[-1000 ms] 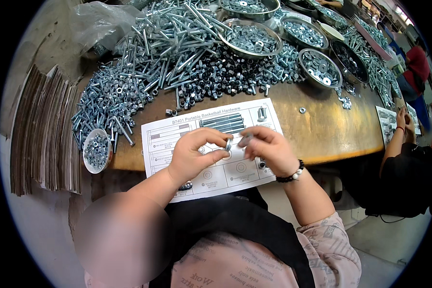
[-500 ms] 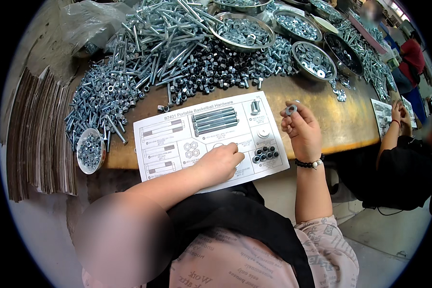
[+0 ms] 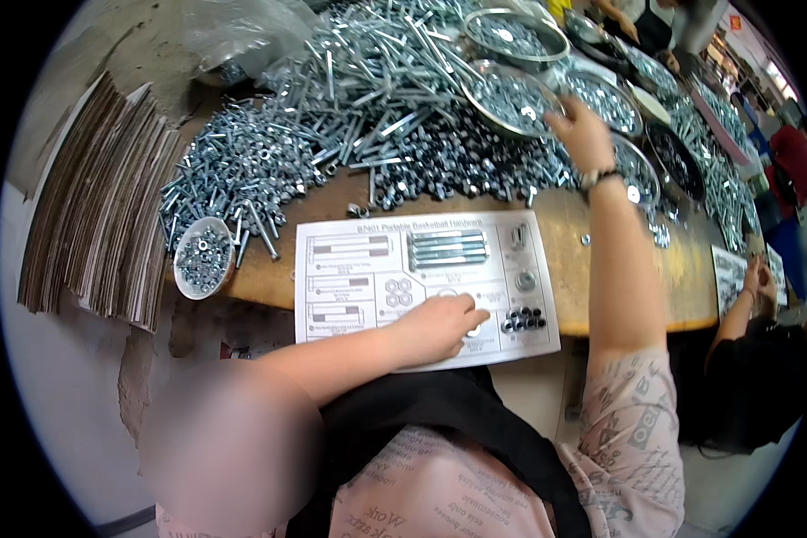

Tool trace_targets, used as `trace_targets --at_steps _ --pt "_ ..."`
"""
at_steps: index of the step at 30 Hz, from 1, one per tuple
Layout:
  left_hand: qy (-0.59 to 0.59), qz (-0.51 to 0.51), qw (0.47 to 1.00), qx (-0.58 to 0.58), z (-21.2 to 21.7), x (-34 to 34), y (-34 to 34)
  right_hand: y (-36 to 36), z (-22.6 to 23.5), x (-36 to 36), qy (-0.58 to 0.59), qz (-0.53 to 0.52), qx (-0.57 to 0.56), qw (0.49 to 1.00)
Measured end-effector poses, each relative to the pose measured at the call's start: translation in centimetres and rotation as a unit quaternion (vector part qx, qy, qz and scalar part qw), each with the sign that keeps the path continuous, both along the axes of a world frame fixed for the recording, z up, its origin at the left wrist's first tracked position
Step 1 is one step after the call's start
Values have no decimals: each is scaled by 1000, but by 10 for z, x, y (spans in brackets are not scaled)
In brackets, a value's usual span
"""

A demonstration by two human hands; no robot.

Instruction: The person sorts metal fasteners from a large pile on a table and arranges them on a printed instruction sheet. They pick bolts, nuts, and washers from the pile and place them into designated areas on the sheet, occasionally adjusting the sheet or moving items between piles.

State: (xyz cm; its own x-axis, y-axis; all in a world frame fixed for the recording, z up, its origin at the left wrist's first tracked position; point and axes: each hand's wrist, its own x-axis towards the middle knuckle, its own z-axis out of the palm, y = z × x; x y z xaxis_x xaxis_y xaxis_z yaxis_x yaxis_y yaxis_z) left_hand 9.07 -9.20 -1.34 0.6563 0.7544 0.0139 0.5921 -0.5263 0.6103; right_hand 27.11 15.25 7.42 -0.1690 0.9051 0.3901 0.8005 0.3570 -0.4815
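A printed hardware sheet (image 3: 390,316) lies at the table's front edge. My left hand (image 3: 435,329) rests on its lower middle, fingers curled together; what they hold, if anything, is hidden. A pale round piece (image 3: 473,331) shows just under its fingertips. On the sheet are several bolts (image 3: 448,250) in a row, a grey washer (image 3: 525,282) and a cluster of black-centred nuts (image 3: 524,319). My right hand (image 3: 585,134) reaches far forward to the right rim of a metal bowl of washers (image 3: 509,97). Its fingers are blurred, and I cannot see whether they hold anything.
Behind the sheet spreads a heap of bolts (image 3: 359,81) and nuts (image 3: 457,157). A white bowl of small hardware (image 3: 204,258) stands at the left edge, near stacked cardboard (image 3: 99,202). More metal bowls (image 3: 601,100) stand at right. Another person's hands (image 3: 760,276) are at far right.
My right hand has moved forward from beside the sheet, where it held up a washer, to the bowl of washers. My left hand stays on the sheet. The whole view has shifted.
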Motion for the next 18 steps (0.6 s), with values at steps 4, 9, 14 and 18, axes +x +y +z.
trace_targets --at_steps 4,9,14,18 --pt "-72 45 996 20 9 -25 -13 -67 -33 -40 36 125 -80 988" --pt "-69 184 980 28 13 -78 -18 -114 -56 -87 12 256 -167 952" --pt "41 340 937 72 29 -164 -19 -127 -57 -121 -57 333 -184 923" --pt "127 383 904 138 28 -231 -17 -126 -65 -152 -76 368 -153 914"
